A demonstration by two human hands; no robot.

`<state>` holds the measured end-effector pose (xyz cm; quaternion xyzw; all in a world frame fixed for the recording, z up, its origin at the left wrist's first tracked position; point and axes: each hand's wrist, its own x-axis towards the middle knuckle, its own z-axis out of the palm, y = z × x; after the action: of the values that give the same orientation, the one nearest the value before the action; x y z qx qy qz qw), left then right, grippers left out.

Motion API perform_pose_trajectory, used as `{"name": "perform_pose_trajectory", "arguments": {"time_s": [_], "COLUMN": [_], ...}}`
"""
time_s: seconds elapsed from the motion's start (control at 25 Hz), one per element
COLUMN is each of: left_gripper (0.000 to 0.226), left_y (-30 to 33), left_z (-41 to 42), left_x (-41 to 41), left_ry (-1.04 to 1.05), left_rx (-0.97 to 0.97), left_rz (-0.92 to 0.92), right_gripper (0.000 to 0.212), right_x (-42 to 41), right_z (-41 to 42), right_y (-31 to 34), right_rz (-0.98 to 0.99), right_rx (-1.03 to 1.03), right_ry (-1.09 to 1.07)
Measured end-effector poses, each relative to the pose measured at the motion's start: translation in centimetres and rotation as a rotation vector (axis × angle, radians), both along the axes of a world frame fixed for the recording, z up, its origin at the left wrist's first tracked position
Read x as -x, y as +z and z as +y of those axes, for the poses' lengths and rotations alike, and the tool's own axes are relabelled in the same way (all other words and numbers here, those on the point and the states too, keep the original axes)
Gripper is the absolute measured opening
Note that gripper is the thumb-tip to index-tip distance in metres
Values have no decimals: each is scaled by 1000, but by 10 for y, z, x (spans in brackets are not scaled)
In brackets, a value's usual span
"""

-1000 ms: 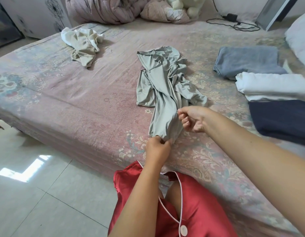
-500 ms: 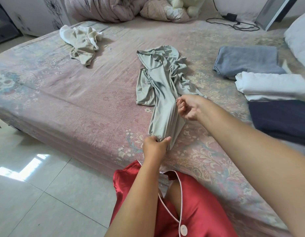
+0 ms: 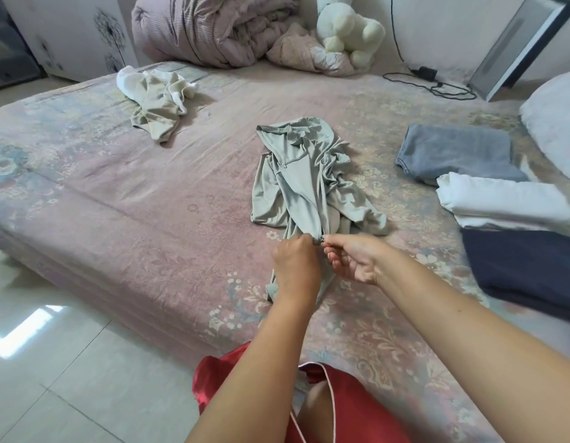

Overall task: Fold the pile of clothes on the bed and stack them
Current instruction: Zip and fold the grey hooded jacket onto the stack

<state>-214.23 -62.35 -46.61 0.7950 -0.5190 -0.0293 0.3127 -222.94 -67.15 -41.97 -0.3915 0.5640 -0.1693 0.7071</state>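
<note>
Trouble looked likeliest at the zipper: the grey-green hooded jacket [image 3: 304, 183] lay bunched mid-bed [image 3: 155, 225], its front edge drawn toward the near side. The left hand [image 3: 295, 266] gripped gathered cloth there, fingers curled, while the right hand [image 3: 354, 255] pinched what seemed a small zipper pull just beside it. Thin slippery fabric could have snagged in the teeth, or a tug could have dragged the whole crumpled body askew. Folded pieces [image 3: 501, 199] sat well apart to the right. No brand, label or writing was readable.
</note>
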Motion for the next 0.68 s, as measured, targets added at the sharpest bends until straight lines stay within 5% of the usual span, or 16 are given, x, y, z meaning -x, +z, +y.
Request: {"name": "perform_pose_trajectory", "arguments": {"time_s": [0.48,0.68], "left_gripper": [13,43], "left_y": [-18,-6], "left_z": [41,35], "left_x": [1,-2], "left_ry": [-190,-165], "left_rx": [-532,-177], "left_rz": [168,459], "right_gripper": [38,28], "right_x": [-28,-23], "right_z": [-31,-12], "right_y": [20,10], "right_rz": [-80,-60], "right_rx": [154,280], "right_ry": [-243,-148]}}
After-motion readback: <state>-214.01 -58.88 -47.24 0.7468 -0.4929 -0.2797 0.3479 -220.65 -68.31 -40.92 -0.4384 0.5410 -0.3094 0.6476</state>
